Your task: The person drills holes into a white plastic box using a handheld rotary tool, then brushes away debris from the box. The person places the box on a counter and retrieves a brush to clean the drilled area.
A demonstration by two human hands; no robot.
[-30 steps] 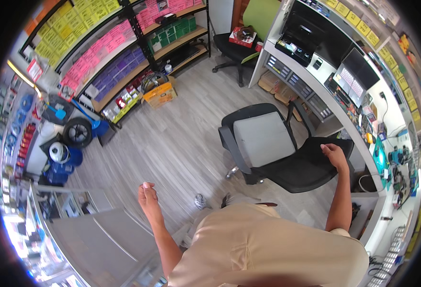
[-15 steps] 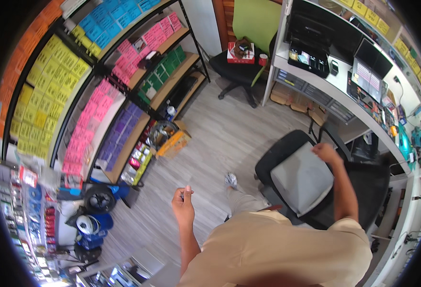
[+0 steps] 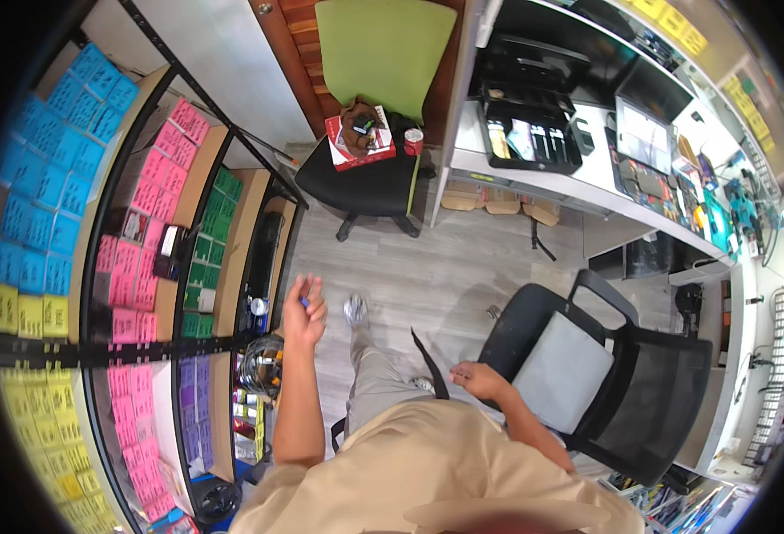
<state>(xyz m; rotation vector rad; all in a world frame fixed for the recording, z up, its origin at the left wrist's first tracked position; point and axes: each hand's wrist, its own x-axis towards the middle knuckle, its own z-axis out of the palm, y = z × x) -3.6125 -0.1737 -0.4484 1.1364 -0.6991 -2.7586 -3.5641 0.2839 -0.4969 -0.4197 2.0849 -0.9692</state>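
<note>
Beside the black mesh office chair with the grey seat pad [image 3: 570,374], the person's right hand [image 3: 479,381] hangs loosely curled, just left of the chair's front edge and apart from it; whether it grips anything cannot be told, as the fingers turn away from the camera. The left hand [image 3: 304,313], further left of the chair, is raised with fingers partly closed around a small blue object [image 3: 305,303], of which only a sliver shows between the fingertips, too small to identify. The person's beige shirt hides the lower body; one grey-trousered leg and a shoe show left of the chair.

Left of the chair and past the left hand stands a black metal shelving rack [image 3: 232,240], packed with rows of small flat packets sorted by colour: yellow nearest, then purple, pink and green, with blue furthest up. Its lower end is cut off by the picture's dark rim. Dark coiled items sit low on the rack, hard to make out.

The pale grey wood-plank floor [image 3: 445,267] runs beyond the chair to a second black swivel chair with a lime-green back [image 3: 374,116], carrying a red-and-white box and a brown bundle. Right of that, behind the mesh chair, a long white desk [image 3: 579,191] holds an open black tray with compartments [image 3: 530,133].
</note>
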